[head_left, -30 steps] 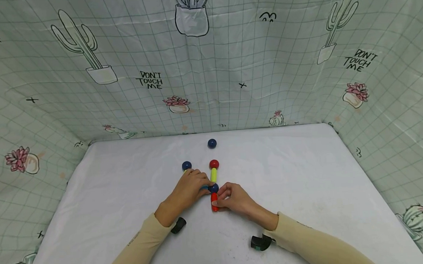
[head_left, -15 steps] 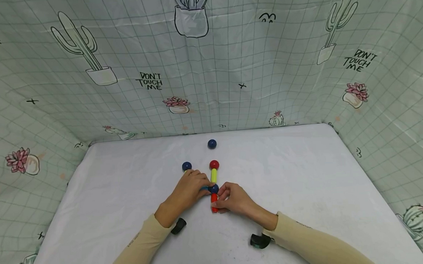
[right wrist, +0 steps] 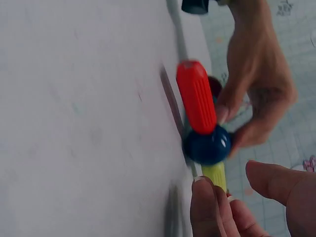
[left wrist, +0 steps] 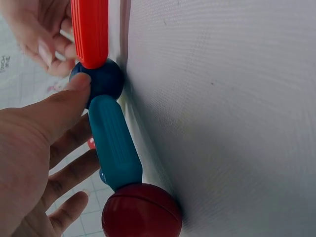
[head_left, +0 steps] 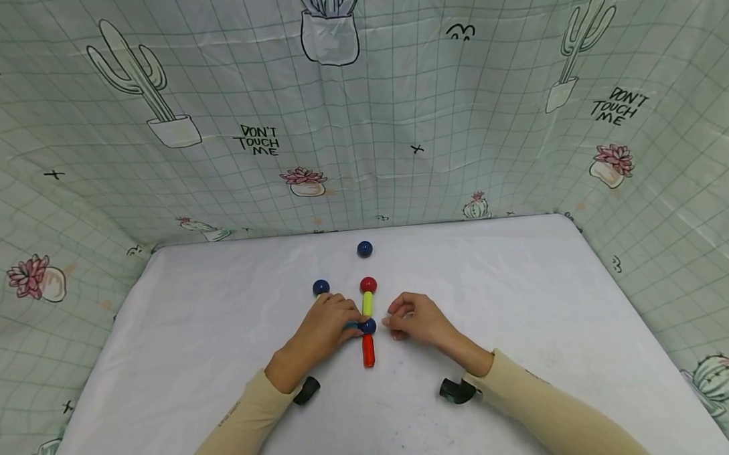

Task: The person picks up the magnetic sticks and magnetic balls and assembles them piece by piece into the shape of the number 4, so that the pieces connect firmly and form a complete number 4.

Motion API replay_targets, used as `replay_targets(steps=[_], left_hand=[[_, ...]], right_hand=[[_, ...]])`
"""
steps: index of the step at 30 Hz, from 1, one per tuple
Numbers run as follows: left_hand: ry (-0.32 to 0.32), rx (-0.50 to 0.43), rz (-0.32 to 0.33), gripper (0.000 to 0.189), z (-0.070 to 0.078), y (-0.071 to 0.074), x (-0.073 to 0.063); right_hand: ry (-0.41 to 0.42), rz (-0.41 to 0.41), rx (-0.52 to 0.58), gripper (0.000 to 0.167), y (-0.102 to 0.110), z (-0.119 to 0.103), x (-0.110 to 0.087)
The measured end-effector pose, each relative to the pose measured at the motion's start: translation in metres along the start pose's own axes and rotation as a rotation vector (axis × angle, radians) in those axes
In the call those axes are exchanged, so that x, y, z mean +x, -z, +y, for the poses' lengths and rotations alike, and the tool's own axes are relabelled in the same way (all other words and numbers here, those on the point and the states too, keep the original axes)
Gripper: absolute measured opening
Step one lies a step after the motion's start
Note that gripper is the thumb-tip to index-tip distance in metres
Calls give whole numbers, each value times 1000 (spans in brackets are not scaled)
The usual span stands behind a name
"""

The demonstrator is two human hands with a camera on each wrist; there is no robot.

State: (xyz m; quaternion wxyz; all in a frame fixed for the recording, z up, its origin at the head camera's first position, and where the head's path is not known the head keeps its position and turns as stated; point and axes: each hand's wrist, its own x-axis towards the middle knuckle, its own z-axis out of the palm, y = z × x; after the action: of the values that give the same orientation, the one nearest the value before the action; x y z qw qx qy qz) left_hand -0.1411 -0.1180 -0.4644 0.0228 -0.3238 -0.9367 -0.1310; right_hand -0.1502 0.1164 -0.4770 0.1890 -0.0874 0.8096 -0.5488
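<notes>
My left hand (head_left: 327, 326) pinches a dark blue ball (head_left: 368, 326) between thumb and fingers, low over the white table. Joined to this ball are a red rod (head_left: 369, 351) on the near side, a yellow-green rod (head_left: 368, 303) on the far side and a teal rod (left wrist: 116, 140) on the left. A red ball (head_left: 368, 284) caps the yellow-green rod. The teal rod ends at a dark red ball (left wrist: 142, 212), which my left hand hides in the head view. Just right of the blue ball, apart from it, my right hand (head_left: 420, 319) holds nothing, its fingers loosely bent.
A separate blue ball (head_left: 364, 249) lies near the back of the white table (head_left: 511, 282). Another blue ball (head_left: 321, 286) sits beyond my left hand, with a bit of yellow-green under it. A patterned cloth (head_left: 361, 120) hangs behind and at both sides.
My right hand has let go of the red rod and moved away, to the right and slightly farther back. My left hand stays on the blue ball.
</notes>
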Motion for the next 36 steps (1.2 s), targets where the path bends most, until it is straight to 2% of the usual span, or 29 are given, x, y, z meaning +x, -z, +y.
replay_targets(steps=[6, 16, 20, 28, 36], left_hand=[[13, 10, 4, 22, 0, 0, -1], [52, -38, -20, 24, 3, 1, -1], [52, -39, -17, 24, 3, 1, -1], [56, -57, -14, 24, 2, 0, 1], [64, -67, -12, 24, 1, -3, 1]], right_hand=[[25, 99, -68, 11, 13, -5, 20], [118, 200, -165, 18, 23, -14, 60], [136, 213, -194, 24, 24, -15, 76], [121, 223, -212, 32, 26, -20, 101], [71, 214, -321, 40, 23, -30, 119]])
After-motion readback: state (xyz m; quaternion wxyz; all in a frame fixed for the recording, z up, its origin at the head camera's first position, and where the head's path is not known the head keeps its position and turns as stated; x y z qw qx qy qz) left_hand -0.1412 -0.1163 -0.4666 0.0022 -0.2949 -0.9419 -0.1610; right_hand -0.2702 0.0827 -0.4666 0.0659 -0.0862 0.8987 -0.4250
